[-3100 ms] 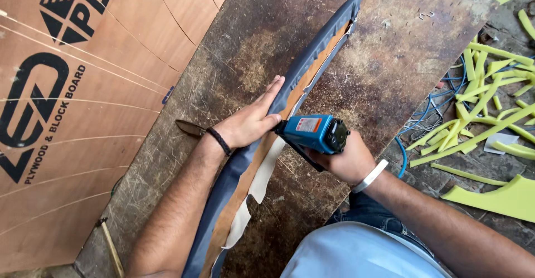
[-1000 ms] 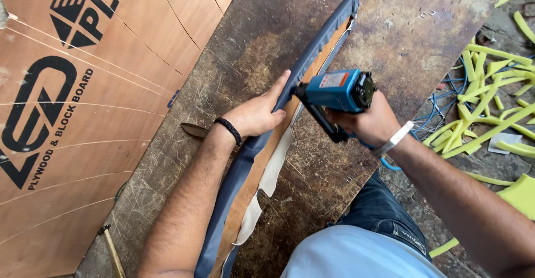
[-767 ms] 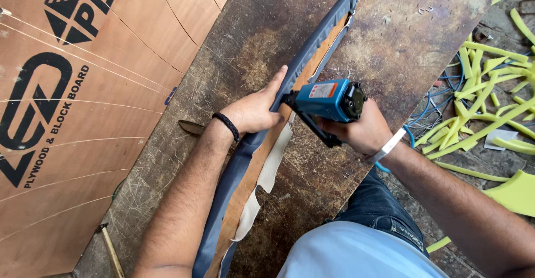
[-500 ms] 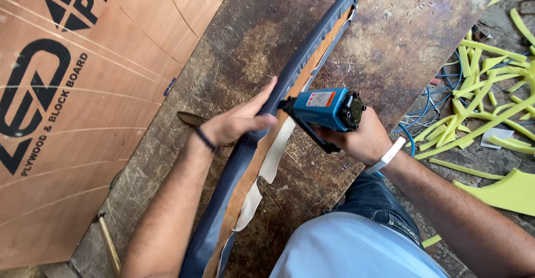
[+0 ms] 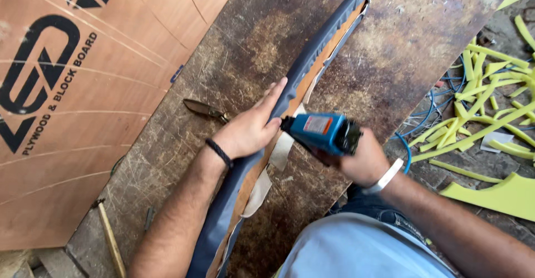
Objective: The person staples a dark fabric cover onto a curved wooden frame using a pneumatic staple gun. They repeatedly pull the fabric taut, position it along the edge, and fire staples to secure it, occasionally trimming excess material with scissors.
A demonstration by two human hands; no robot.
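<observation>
stapling looks in hand: the left hand (image 5: 248, 130) presses flat on the blue-covered curved panel (image 5: 312, 61) lying diagonally across the tabletop (image 5: 234, 49), while the right hand (image 5: 362, 158) stays clamped on the blue staple gun (image 5: 323, 133), nose at the fabric edge. likely next: pull the fabric taut further along.

I see both forearms bare, coming up from the lower edge of the view; the left forearm goes up and to the right, with a dark band at its wrist; my left hand (image 5: 251, 127) lies palm down, fingers stretched forward and pressed flat, the thumb spread to the side; the right forearm enters from the lower right, with a white band at its wrist; my right hand (image 5: 362, 158) is curled closed in a firm grip, knuckles turned toward the camera.
</observation>
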